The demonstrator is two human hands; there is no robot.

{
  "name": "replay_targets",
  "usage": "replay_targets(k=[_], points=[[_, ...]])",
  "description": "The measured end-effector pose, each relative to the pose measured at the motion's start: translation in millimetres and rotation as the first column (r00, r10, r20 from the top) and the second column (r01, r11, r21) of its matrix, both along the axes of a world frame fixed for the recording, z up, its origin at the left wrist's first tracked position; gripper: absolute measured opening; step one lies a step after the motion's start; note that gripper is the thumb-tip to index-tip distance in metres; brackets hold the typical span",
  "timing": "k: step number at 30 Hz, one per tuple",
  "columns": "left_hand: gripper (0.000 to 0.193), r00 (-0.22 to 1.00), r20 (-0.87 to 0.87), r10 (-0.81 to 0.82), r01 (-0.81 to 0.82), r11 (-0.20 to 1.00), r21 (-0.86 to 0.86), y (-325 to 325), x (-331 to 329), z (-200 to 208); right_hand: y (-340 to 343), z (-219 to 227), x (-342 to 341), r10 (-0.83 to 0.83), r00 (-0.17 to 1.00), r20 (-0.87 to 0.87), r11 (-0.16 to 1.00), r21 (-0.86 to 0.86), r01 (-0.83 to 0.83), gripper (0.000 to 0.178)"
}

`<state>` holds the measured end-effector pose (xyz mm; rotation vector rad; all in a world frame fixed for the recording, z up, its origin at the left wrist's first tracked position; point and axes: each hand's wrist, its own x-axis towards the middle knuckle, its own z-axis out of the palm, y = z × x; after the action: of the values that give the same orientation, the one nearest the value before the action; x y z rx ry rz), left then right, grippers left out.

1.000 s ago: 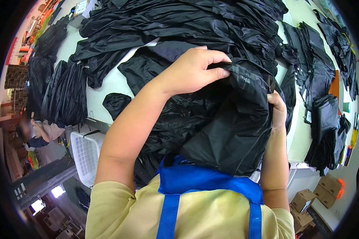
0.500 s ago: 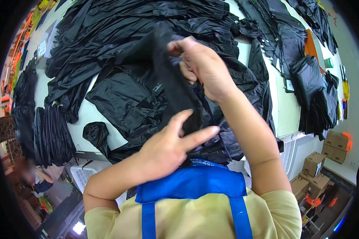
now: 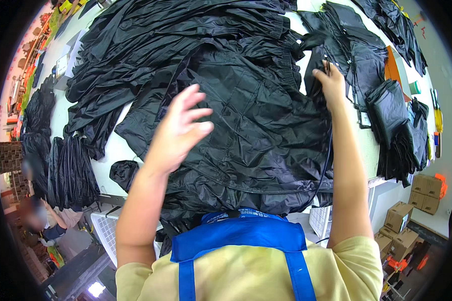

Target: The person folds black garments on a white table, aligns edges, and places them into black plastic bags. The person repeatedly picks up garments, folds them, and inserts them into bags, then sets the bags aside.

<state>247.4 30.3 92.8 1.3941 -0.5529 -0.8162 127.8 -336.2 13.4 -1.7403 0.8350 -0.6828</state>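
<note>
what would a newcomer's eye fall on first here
Probably the black garment spread across the middle, with the open left hand above it. Beyond it, a broad heap of black cloth fills the top. The bright blue apron at the bottom stands out against all that black.

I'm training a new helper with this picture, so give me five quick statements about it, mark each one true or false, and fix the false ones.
1. The large garment spread in front of the person is black. True.
2. The left hand is clenched in a fist. False: its fingers are spread apart, over the garment.
3. The right hand is at the large garment's right side. True.
4. The person's apron is red. False: it is blue.
5. Cardboard boxes are stacked at the picture's upper left. False: they are at the lower right.
</note>
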Motion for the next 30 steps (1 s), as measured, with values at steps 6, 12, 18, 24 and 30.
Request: replay_targets(k=[6, 12, 18, 24, 30], points=[[0.070, 0.537, -0.811, -0.233, -0.125, 0.928, -0.350, -63, -14, -25, 153, 52, -77, 0.225, 0.930, -0.290, 0.947, -0.162, -0.279, 0.034], [0.042, 0.796, -0.595, -0.107, -0.168, 0.906, -0.388, -31, -41, -37, 192, 54, -114, 0.390, 0.919, -0.064, 0.878, -0.276, -0.392, 0.025], [0.022, 0.986, -0.026, -0.162, 0.129, 0.861, -0.491, 12, -45, -23, 229, 98, -108, 0.371, 0.888, 0.270, 0.689, 0.561, -0.458, 0.061], [0.019, 0.886, -0.202, -0.417, 0.348, 0.887, -0.303, 56, -39, -7, 248, 105, -110, 0.200, 0.916, 0.347, 0.842, 0.416, -0.342, 0.015], [0.057, 0.785, 0.511, -0.351, 0.314, 0.936, 0.161, 61, -69, 38, 258, 121, -101, 0.357, 0.931, 0.076, 0.891, 0.272, -0.364, 0.010]])
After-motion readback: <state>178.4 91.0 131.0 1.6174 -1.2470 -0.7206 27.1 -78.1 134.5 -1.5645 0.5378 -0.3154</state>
